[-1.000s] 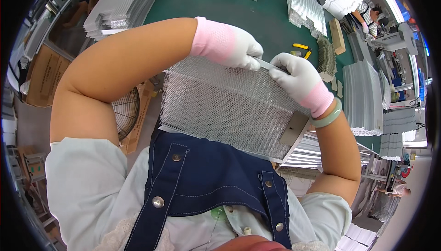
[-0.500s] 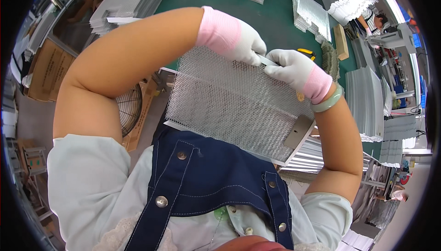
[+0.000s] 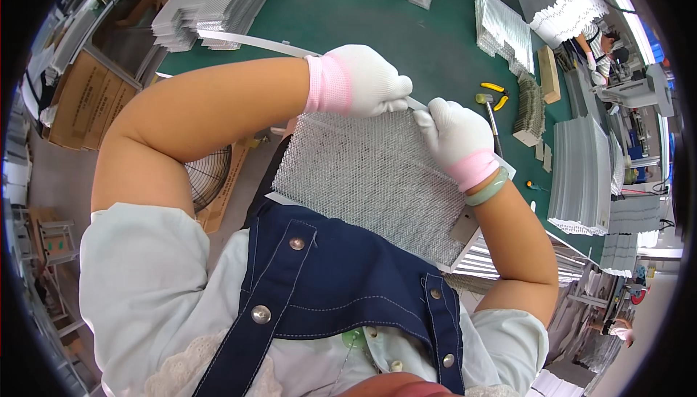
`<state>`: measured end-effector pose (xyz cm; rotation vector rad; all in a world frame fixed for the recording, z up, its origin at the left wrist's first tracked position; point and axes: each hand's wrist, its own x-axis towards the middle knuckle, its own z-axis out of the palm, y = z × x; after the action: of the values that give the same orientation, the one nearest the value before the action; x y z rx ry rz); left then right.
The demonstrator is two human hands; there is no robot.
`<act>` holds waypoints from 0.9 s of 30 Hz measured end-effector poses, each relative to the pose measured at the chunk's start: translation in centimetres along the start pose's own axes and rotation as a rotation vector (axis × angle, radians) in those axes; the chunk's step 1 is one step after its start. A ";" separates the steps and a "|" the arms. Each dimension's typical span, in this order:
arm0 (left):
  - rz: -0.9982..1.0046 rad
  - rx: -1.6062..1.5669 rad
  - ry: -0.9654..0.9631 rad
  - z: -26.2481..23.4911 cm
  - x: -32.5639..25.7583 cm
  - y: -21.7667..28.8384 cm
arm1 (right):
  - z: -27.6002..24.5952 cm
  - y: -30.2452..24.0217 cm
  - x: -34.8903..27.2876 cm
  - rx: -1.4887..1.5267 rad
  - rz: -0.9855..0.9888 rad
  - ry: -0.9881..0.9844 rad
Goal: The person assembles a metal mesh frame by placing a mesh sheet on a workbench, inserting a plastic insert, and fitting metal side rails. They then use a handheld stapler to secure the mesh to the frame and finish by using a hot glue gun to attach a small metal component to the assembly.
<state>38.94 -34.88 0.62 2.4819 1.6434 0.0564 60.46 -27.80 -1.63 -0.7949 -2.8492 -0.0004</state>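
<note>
A silvery expanded-metal mesh panel (image 3: 356, 172) lies in front of my apron, with a pale metal edge along its near side and a flat grey plate (image 3: 465, 226) at its near right corner. A long thin pale metal strip (image 3: 254, 40) runs from the upper left toward the panel's far edge. My left hand (image 3: 370, 83), in a white glove with pink cuff, is closed round the strip. My right hand (image 3: 456, 136), gloved alike, pinches it a short way to the right. The fingertips of both hands meet the strip above the panel's far edge.
On the green table (image 3: 341, 27) lie yellow-handled pliers (image 3: 496, 95), a hammer (image 3: 488, 107) and a wooden block (image 3: 549, 74). Stacked mesh sheets (image 3: 225, 1) stand far left, more mesh (image 3: 504, 30) at far right, and a stack of panels (image 3: 581, 176) at right. A floor fan (image 3: 209, 176) stands below left.
My left hand has shifted left and slightly nearer; my right hand has come nearer too, uncovering the hammer. More of the strip now shows stretching out to the left.
</note>
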 end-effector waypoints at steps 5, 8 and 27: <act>-0.062 -0.265 -0.096 0.4 -0.2 -1.7 | 0.5 1.4 0.4 0.339 0.027 -0.118; -0.087 -0.475 -0.227 -0.5 0.2 -3.6 | -0.3 1.8 1.9 0.634 0.175 -0.388; -0.699 -0.348 0.785 4.7 -7.3 -0.8 | 1.3 0.7 2.4 0.198 0.081 -0.068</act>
<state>35.87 -41.81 -3.72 1.5736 2.4106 1.2172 58.55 -25.86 -2.56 -0.8810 -2.8196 0.3197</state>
